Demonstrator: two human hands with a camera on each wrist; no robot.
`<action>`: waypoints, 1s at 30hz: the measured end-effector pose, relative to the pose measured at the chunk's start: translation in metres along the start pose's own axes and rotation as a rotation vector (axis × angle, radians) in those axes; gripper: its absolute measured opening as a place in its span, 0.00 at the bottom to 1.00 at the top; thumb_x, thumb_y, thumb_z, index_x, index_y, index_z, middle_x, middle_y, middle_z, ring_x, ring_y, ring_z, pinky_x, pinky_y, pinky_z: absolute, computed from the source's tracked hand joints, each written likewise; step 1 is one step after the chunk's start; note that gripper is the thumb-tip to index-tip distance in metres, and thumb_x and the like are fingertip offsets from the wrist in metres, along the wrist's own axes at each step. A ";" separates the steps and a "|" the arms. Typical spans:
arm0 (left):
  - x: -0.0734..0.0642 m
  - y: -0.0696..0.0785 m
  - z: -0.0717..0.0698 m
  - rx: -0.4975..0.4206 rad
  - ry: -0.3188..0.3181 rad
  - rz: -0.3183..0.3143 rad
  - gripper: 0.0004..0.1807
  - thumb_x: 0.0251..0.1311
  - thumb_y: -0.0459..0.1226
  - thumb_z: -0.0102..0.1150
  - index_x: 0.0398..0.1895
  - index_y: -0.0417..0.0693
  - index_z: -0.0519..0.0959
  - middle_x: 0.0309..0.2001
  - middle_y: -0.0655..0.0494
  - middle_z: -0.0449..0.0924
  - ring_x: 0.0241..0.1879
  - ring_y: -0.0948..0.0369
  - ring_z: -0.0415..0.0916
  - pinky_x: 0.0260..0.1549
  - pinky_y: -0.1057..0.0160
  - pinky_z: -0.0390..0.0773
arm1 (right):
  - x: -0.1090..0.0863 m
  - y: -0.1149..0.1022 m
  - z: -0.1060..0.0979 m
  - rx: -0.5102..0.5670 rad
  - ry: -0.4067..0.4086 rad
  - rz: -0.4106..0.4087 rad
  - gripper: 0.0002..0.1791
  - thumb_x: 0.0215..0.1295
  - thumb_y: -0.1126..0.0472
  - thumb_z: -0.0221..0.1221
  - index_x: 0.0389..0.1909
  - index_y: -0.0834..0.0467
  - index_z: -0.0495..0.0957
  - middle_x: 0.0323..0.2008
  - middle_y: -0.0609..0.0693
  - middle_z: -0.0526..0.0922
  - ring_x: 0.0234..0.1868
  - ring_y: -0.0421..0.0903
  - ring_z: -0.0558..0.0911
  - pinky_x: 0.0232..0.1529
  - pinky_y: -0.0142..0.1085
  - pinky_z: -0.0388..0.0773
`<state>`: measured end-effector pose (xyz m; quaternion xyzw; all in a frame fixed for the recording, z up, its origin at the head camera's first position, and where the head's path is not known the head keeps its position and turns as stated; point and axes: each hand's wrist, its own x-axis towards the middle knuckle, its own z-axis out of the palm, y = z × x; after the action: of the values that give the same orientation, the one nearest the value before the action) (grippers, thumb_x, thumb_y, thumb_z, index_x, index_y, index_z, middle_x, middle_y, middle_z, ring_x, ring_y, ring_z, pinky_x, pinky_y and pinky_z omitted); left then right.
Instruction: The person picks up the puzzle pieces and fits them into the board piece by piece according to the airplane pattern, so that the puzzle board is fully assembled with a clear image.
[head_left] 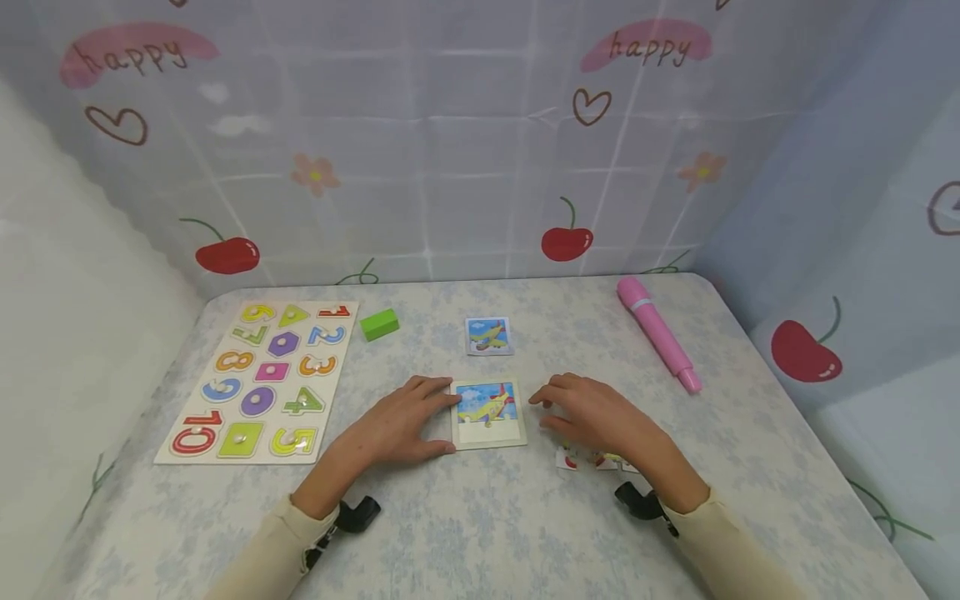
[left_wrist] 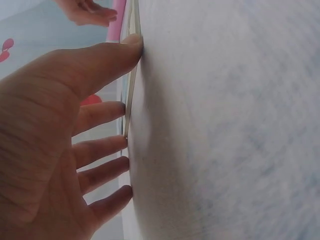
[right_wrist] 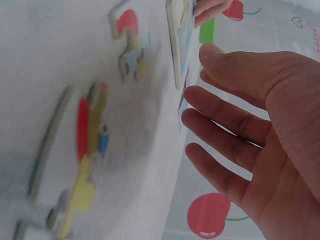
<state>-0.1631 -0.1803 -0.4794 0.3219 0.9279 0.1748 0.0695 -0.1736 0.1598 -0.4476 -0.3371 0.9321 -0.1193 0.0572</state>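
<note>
A small square puzzle tray (head_left: 491, 436) lies flat at mid-table, its upper part filled with airplane pieces and its lower strip bare. My left hand (head_left: 401, 423) rests along the tray's left side, fingers spread and thumb near the lower corner; the left wrist view shows the thumb (left_wrist: 112, 60) touching the edge. To the right of the tray, my right hand (head_left: 596, 417) hovers with relaxed fingers and nothing between them. Beneath it lie several loose puzzle pieces (head_left: 567, 459), partly hidden by the hand and wrist; red and yellow pieces (right_wrist: 87, 130) show in the right wrist view.
Behind the tray lies an airplane picture card (head_left: 489, 337). A green block (head_left: 379, 325) sits at back left, beside a number-and-shape board (head_left: 251, 383). A pink stick-shaped toy (head_left: 660, 335) lies at back right. Printed curtains (head_left: 465, 150) hang behind the table.
</note>
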 end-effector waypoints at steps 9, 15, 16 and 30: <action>-0.001 0.001 -0.001 0.000 0.009 0.003 0.41 0.65 0.55 0.75 0.78 0.50 0.74 0.80 0.46 0.65 0.77 0.46 0.65 0.69 0.41 0.73 | -0.029 0.008 0.002 0.031 -0.018 0.009 0.15 0.66 0.57 0.75 0.52 0.53 0.89 0.46 0.44 0.85 0.43 0.41 0.81 0.45 0.41 0.84; -0.001 0.000 -0.001 -0.003 0.004 0.009 0.41 0.66 0.55 0.74 0.78 0.49 0.74 0.80 0.47 0.65 0.77 0.46 0.65 0.69 0.41 0.73 | -0.043 0.008 0.006 0.027 0.004 -0.007 0.13 0.64 0.56 0.77 0.48 0.51 0.90 0.43 0.42 0.83 0.42 0.40 0.80 0.44 0.41 0.82; -0.001 0.001 -0.001 -0.006 0.004 0.008 0.41 0.66 0.55 0.74 0.78 0.49 0.74 0.80 0.46 0.65 0.77 0.46 0.65 0.69 0.41 0.73 | -0.045 0.008 0.007 0.028 0.011 -0.010 0.13 0.64 0.55 0.77 0.48 0.50 0.90 0.43 0.41 0.82 0.42 0.40 0.80 0.44 0.41 0.82; 0.001 0.002 -0.001 -0.006 0.006 0.005 0.41 0.65 0.55 0.75 0.77 0.50 0.75 0.80 0.47 0.66 0.76 0.46 0.66 0.69 0.41 0.73 | -0.056 0.002 0.019 0.032 0.062 -0.022 0.15 0.60 0.53 0.80 0.45 0.48 0.87 0.44 0.41 0.80 0.42 0.38 0.77 0.42 0.37 0.81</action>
<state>-0.1632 -0.1790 -0.4776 0.3233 0.9268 0.1786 0.0675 -0.1280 0.1940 -0.4654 -0.3424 0.9277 -0.1452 0.0325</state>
